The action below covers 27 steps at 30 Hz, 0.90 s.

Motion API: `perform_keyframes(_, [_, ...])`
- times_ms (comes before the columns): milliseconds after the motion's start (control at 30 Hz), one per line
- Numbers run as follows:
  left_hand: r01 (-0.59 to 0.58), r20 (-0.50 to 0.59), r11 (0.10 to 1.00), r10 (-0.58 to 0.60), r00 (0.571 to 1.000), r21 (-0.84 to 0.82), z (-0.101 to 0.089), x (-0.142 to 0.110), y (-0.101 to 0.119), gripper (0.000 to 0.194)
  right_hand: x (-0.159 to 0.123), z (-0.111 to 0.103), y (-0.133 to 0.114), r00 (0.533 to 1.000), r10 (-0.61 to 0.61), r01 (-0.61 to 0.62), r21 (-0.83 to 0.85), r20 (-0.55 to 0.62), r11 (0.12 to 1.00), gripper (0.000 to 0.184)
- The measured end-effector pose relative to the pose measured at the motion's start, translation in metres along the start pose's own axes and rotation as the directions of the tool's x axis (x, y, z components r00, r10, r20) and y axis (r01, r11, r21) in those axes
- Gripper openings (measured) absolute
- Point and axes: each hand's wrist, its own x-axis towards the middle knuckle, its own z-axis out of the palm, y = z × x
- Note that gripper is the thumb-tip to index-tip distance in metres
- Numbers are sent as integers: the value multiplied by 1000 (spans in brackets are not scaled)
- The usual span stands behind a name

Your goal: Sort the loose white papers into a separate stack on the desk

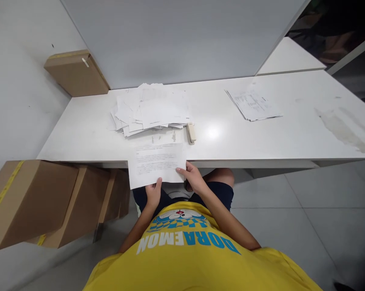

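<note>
A printed sheet of paper is held at the table's front edge, partly over the tabletop and partly over my lap. My left hand grips its lower edge, thumb on top and fingers underneath. At the sheet's right side my right hand pinches it with the thumb on the print. Whether there is more than one sheet I cannot tell. Just beyond the paper lies a cream stapler. A loose, untidy pile of papers spreads to the left of the stapler.
A smaller, neater stack of papers lies on the white table to the right. One cardboard box leans in the back left corner. Several more cardboard boxes stand at the left below the tabletop. A grey panel rises behind the table.
</note>
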Motion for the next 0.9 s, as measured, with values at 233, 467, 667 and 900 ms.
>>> perform_keyframes(233, [-372,-61,926,375,925,56,-30,84,42,81,52,9,-34,883,-452,401,-294,-128,867,35])
perform_keyframes(467, [-564,303,795,494,815,224,-38,160,76,87,98,13,-19,847,-524,494,-240,-84,836,37])
perform_keyframes(667, [-626,286,773,581,762,98,-27,178,78,81,102,13,-11,852,-520,502,-186,-60,845,39])
perform_keyframes(900, [-500,99,865,496,863,29,-22,169,91,50,89,11,-21,889,-457,433,-285,-21,855,33])
